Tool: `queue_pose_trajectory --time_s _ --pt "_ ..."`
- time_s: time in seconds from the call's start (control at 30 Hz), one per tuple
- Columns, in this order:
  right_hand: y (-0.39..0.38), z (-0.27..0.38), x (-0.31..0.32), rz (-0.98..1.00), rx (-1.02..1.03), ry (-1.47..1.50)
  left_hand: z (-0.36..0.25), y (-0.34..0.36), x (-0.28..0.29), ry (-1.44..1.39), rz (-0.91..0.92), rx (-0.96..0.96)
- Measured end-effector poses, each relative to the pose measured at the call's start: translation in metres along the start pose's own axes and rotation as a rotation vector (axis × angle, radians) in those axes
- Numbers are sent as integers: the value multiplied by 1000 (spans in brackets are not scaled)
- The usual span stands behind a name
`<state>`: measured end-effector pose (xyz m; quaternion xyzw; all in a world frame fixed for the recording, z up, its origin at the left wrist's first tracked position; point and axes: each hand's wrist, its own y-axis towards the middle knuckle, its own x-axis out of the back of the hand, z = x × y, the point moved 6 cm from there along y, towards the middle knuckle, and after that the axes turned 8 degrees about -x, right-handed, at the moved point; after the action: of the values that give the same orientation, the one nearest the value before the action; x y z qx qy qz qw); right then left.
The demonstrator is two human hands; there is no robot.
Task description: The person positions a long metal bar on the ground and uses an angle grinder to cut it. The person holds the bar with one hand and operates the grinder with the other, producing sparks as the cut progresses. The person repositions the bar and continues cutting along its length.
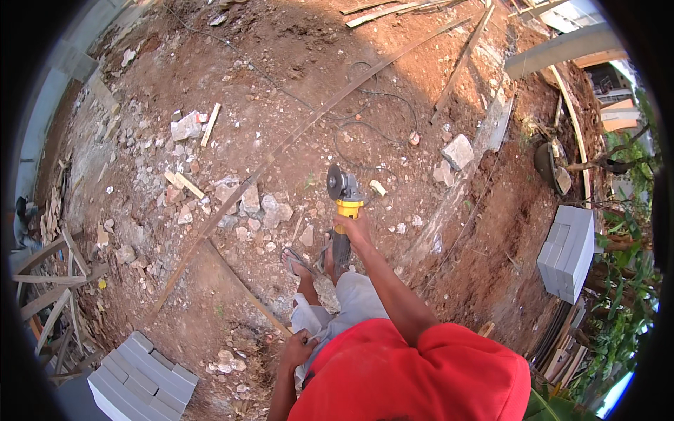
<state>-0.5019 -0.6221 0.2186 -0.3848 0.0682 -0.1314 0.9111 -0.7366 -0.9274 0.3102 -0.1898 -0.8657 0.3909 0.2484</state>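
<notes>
My right hand (356, 231) grips the yellow and black angle grinder (345, 203) by its body, held upright over the ground in front of me, its dark disc toward the top. My left hand (300, 342) is low at my left side, fingers curled against my grey shorts (351, 298); whatever they hold is hidden. Both of my sandalled feet (298, 263) show below the grinder. A black cord (372, 168) snakes over the dirt past the tool.
Rubble (270, 210) and long timber strips (232, 203) lie on the dirt. Stacks of grey blocks stand lower left (144, 382) and right (565, 249). Broken lumber (53, 288) is piled left. A concrete beam (554, 52) crosses at upper right; plants (625, 295) line the right edge.
</notes>
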Motion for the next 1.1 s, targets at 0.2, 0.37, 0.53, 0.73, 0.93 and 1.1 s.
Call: queue_pose_trajectory --time_s 0.2,0.37,0.53,0.73,0.93,1.1 --pt "11 3 -25 -55 -47 -105 -31 15 -2 21 1 -60" --pt "29 -29 -41 1 -112 -119 -9 27 -13 7 17 -77" --pt "60 -110 -18 63 -111 79 14 60 13 -186 13 -42" --pt "60 -137 -23 101 -343 27 72 102 -15 -254 -254 -26" --pt "55 -176 -1 14 -524 38 89 136 -54 -285 -63 -99" --pt "40 -186 29 -82 -539 68 35 127 -105 -539 367 -190"
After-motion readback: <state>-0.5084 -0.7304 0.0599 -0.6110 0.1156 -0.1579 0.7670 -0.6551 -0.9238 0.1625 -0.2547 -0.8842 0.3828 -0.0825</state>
